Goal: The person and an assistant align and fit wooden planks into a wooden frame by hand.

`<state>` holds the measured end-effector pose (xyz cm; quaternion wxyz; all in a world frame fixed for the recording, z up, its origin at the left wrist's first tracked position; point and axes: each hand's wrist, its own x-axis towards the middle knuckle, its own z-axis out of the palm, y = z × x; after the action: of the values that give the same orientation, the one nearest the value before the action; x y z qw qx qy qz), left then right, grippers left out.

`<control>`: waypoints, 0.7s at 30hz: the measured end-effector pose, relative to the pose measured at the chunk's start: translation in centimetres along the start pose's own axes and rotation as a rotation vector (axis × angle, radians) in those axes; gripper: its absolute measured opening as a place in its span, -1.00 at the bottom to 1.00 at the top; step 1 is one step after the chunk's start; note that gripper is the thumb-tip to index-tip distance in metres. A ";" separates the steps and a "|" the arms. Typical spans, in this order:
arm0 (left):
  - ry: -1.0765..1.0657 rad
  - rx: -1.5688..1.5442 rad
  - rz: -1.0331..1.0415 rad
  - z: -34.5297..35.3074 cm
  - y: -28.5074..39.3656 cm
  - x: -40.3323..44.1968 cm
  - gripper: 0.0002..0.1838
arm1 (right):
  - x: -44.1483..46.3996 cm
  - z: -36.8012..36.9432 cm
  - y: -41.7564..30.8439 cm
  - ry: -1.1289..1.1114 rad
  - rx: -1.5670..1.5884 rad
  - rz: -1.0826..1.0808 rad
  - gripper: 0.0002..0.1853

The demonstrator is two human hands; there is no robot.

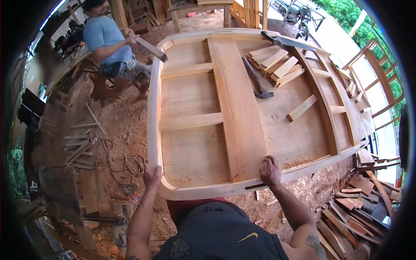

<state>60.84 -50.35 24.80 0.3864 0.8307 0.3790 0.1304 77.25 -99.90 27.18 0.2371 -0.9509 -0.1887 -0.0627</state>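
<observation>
A large wooden framed panel (242, 130) with rounded corners and inner cross pieces lies in front of me. My left hand (152, 177) is closed around its near left corner, thumb on the upper edge. Farther right, my right hand (270, 172) has its fingers curled over the near rail (225, 189), beside a dark slot. A claw hammer (259, 84) rests on the panel past my right hand. Near it are a stack of short wood strips (275, 63) and one loose strip (302, 108). A handsaw (299, 43) lies across the far edge.
Across the panel at the far left, a co-worker (110, 43) holds a length of wood (151, 49) by the panel's edge. Scrap wood (355, 208) is piled on the right. Cords (132, 167) and wood strips lie on the shaving-covered ground to the left.
</observation>
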 end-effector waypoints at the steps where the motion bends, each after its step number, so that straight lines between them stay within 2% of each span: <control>1: 0.006 -0.007 0.010 0.1 -0.3 0.1 -0.47 | 0.0 0.0 0.1 0.007 0.001 -0.008 -0.74; 5: 0.005 -0.019 0.012 0.6 -1.4 0.2 -0.48 | 0.1 0.0 -0.1 0.009 0.014 0.005 -0.73; 9: -0.004 -0.001 -0.009 -0.4 1.7 -0.6 -0.50 | 0.2 0.0 0.2 -0.006 0.029 0.023 -0.71; 12: 0.029 0.009 0.027 0.2 -0.3 -0.1 -0.51 | -0.2 0.0 0.2 -0.016 0.028 0.020 -0.71; 15: 0.013 0.057 0.003 0.1 0.3 -0.1 -0.50 | 0.0 -0.1 0.1 -0.007 0.035 0.037 -0.69; 18: 0.006 -0.023 -0.033 -0.2 1.8 -0.6 -0.50 | -0.1 0.1 0.5 -0.003 0.026 0.041 -0.67; 21: -0.002 -0.008 -0.025 0.1 0.3 -0.2 -0.50 | -0.2 0.0 0.4 -0.009 0.023 0.050 -0.66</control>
<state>60.91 -50.71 25.00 0.3916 0.8245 0.3885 0.1263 77.25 -100.26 26.99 0.2487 -0.9528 -0.1667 -0.0501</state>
